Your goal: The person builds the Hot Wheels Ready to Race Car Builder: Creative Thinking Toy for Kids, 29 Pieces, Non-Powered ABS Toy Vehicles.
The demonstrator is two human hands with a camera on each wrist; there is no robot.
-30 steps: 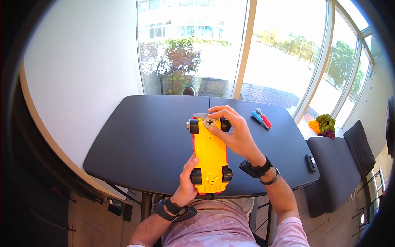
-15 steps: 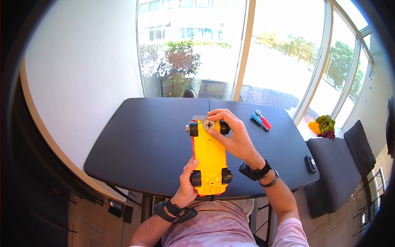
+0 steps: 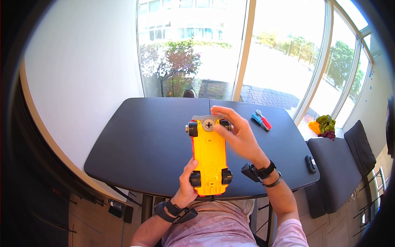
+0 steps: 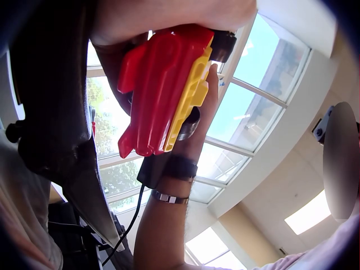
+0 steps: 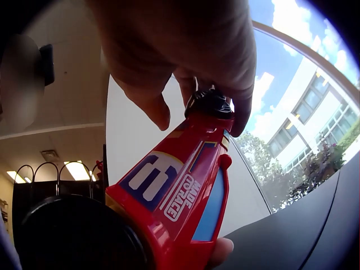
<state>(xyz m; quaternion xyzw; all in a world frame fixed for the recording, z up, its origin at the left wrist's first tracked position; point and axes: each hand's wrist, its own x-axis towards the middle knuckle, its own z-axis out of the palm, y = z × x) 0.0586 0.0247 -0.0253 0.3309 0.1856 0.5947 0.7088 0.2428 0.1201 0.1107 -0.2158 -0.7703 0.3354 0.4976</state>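
A toy race car (image 3: 210,158) is held upright over the table, its yellow underside toward the head camera and its red body showing in the wrist views. My left hand (image 3: 188,181) grips its lower left side, thumb along the edge and the other fingers hidden behind. At the upper end sits a round grey piece (image 3: 208,125) with a cross-shaped hole, between two black wheels. My right hand (image 3: 240,138) is beside the upper right wheel (image 3: 225,126), fingers extended and spread from the thumb, with the thumb tip close to the grey piece.
Blue and red handled tools (image 3: 261,120) lie on the dark table (image 3: 135,140) at the back right. A small black device (image 3: 310,164) is by the right edge. Beyond stands a dark padded seat (image 3: 335,173) with coloured cloths (image 3: 324,125) near it.
The fingers and thumb of my right hand have opened away from the grey piece, and the hand has shifted slightly right. The left hand keeps the toy car nearly still.
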